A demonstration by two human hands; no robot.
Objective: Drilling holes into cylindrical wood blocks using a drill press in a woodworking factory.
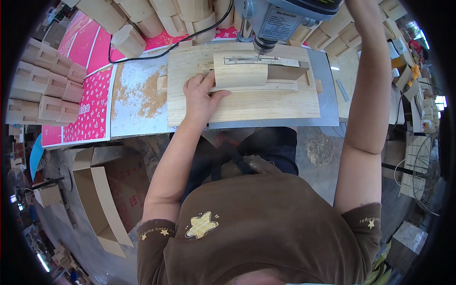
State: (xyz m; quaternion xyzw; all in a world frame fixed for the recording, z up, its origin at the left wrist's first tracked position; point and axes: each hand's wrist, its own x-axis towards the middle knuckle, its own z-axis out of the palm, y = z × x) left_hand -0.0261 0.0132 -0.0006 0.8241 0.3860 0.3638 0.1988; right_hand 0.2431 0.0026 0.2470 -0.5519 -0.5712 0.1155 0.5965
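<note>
My left hand (204,97) grips the left end of a pale wooden piece with a rounded face (240,73), thumb along its near side and fingers at its end. The piece lies in a wooden jig on a flat wooden board (247,107). A grey-brown strip (287,71) runs from its right end. Just beyond the piece hangs the chuck (264,46) of a blue-grey drill press (278,21); whether a bit touches the wood is too small to tell. My right forearm (363,95) reaches up beside the drill press, and its hand is past the top edge.
Stacked wooden blocks (50,85) stand at the left, with more along the back. A black cable (156,54) crosses the bench behind the board. Sawdust (137,92) lies left of the board. An open cardboard box (99,190) sits on the floor.
</note>
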